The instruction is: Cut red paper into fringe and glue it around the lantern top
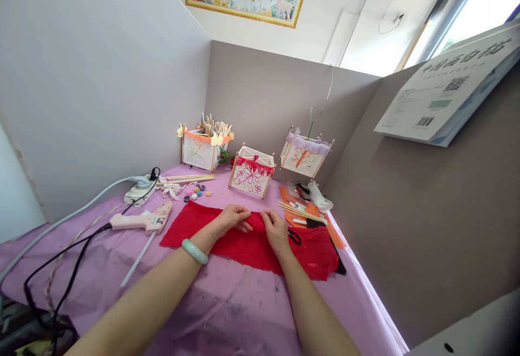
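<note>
A long piece of red cloth point(247, 250) lies across the purple-covered table, under both hands. My left hand point(235, 219), with a pale green bangle point(195, 251) on its wrist, pinches the cloth's far edge. Close beside it, my right hand point(276, 230) pinches the same edge between thumb and finger. Black scissor handles point(294, 237) show on the cloth just right of my right hand. Behind the cloth stands a small white lantern point(252, 174) with a stick frame, red drawings and a red fringe.
To the left lies a glue gun point(142, 221), its cord running past a power strip point(140, 192). Small coloured discs point(197, 191) sit behind the cloth. A stick-filled lantern box point(199, 153) stands at the back; another lantern point(305, 155) hangs right. Sticks point(300, 211) lie over orange sheets point(335, 231).
</note>
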The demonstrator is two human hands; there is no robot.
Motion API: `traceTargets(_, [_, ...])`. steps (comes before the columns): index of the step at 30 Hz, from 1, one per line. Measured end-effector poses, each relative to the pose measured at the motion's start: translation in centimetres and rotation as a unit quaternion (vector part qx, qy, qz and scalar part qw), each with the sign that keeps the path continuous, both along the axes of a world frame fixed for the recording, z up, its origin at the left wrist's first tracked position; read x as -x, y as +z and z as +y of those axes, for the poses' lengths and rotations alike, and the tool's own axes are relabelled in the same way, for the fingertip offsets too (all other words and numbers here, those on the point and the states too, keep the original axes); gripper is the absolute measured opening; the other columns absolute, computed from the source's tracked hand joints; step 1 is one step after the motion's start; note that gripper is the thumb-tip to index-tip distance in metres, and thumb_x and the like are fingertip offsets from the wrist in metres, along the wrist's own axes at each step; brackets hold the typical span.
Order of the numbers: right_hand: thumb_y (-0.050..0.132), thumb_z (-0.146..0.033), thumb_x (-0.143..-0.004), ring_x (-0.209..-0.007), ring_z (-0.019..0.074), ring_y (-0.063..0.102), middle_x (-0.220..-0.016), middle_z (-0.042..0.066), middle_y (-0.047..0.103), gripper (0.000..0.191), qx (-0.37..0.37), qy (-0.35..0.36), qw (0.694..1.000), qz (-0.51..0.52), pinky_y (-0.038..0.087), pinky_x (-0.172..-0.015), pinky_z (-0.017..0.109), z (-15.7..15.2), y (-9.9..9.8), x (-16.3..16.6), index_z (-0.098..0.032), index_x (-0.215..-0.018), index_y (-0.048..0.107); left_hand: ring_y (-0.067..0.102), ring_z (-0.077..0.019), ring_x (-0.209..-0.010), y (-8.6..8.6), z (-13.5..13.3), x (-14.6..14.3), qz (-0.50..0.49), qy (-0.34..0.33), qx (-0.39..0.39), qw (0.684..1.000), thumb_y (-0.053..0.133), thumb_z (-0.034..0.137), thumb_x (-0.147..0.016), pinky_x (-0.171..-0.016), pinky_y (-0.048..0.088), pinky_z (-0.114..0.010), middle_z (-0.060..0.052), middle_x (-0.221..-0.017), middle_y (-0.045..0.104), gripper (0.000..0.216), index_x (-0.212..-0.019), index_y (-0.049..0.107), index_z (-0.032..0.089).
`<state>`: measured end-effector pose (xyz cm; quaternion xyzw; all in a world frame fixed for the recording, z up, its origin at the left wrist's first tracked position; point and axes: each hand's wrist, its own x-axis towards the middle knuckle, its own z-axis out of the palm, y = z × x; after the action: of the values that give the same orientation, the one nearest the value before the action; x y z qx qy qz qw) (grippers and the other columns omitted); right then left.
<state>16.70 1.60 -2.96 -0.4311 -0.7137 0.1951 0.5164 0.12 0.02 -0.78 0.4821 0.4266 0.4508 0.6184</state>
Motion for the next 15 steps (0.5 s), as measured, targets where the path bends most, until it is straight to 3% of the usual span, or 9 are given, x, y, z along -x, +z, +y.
traceTargets(4, [0.037, -0.047, -0.085, -0.054, 0.0137, 0.047, -0.055, 0.0, 0.054, 0.041, 0.016, -0.015, 0.999, 0.025, 0.035, -0.051, 0.022, 0.29, 0.02, -0.35, -0.016, -0.078, 0.061, 0.064, -0.016, -0.051, 0.07, 0.16, 0.01, 0.001, 0.013, 0.01, 1.0, 0.064, 0.031, -0.075, -0.053, 0.049, -0.024, -0.007, -0.053, 0.064, 0.024, -0.078, 0.049, 0.012])
traceTargets(7, [0.034, -0.048, -0.086, -0.054, 0.0133, 0.046, -0.057, 0.0, 0.053, 0.041, 0.027, 0.013, 0.999, 0.014, 0.035, -0.05, 0.022, 0.02, 0.21, -0.15, -0.016, -0.078, 0.06, 0.064, -0.0159, -0.052, 0.19, 0.07, 0.03, -0.008, 0.013, 0.005, 1.0, 0.062, 0.029, -0.077, -0.054, 0.049, -0.025, -0.006, -0.054, 0.064, 0.021, -0.078, 0.049, 0.012])
traceTargets(12, [0.05, -0.046, -0.079, -0.056, 0.0116, 0.043, -0.059, -0.002, 0.052, 0.032, 0.027, 0.047, 0.998, -0.041, 0.033, -0.052, 0.021, -0.35, 0.03, 0.46, -0.017, -0.068, 0.053, 0.065, -0.016, -0.056, 0.21, -0.08, 0.08, -0.031, 0.012, -0.004, 0.999, 0.065, 0.03, -0.074, -0.056, 0.05, -0.025, -0.005, -0.059, 0.064, 0.024, -0.078, 0.05, 0.012])
traceTargets(15, [0.049, -0.042, -0.08, -0.052, 0.0107, 0.038, -0.053, -0.004, 0.045, 0.032, 0.028, 0.035, 0.998, -0.041, 0.029, -0.05, 0.021, -0.05, -0.41, 0.39, -0.017, -0.061, 0.049, 0.064, -0.0154, -0.053, 0.13, -0.05, 0.09, -0.018, 0.013, 0.001, 1.0, 0.062, 0.028, -0.076, -0.053, 0.049, -0.024, -0.005, -0.057, 0.063, 0.021, -0.082, 0.051, 0.011])
